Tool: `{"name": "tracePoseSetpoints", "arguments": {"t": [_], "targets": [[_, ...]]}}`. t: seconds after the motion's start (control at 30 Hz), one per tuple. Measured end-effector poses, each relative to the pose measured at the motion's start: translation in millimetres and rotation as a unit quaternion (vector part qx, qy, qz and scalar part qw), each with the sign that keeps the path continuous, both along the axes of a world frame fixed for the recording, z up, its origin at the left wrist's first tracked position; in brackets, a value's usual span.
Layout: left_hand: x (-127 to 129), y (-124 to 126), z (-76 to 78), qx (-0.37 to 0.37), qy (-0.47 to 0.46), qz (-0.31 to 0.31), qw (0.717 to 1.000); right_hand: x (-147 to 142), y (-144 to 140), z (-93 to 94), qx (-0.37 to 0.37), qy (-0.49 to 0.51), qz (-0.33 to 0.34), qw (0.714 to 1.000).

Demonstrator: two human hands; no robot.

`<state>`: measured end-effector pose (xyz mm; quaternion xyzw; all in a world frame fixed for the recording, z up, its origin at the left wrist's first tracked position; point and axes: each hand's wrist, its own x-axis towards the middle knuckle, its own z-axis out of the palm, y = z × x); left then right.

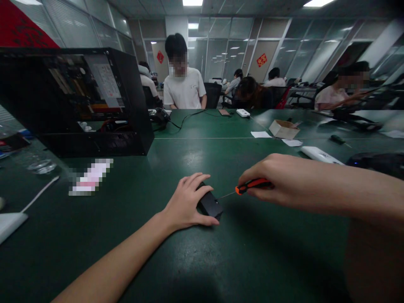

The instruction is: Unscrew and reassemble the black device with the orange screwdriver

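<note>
In the middle of the frame, on the green table, lies a small black box, partly covered by the left hand. That hand is spread over it, fingers across the top and far edge, thumb along the near end, holding it against the tabletop. Right of centre, the right hand is closed round the orange and black handle of a screwdriver, whose thin shaft points left to the side of the box. The tip is at or just beside that side; whether it sits in a screw or slot, I cannot tell.

As for progress, the work looks to be under way rather than finished. The tool is lined up and the box is steadied, but the box seems whole (at least the part not hidden by fingers), and no loose screw or separate cover can be made out near it. What remains, I judge, is most of the work with the tool. At the upper left, a computer case stands with its side open and its inner parts showing, touched by neither hand.
</note>
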<state>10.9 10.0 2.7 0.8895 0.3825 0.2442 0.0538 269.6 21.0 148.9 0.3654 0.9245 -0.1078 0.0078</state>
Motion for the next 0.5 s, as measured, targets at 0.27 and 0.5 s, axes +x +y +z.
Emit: {"name": "tracePoseSetpoints", "arguments": {"t": [0.27, 0.5], "targets": [[-1, 1, 0.6, 0.053, -0.016, -0.059, 0.997, 3, -5, 14.8, -0.064, -0.04, -0.031, 0.997], [-1, -2, 3.4, 0.095, 0.005, -0.047, 0.994, -1, -6, 17.1, -0.111, -0.028, -0.012, 0.993]]}}
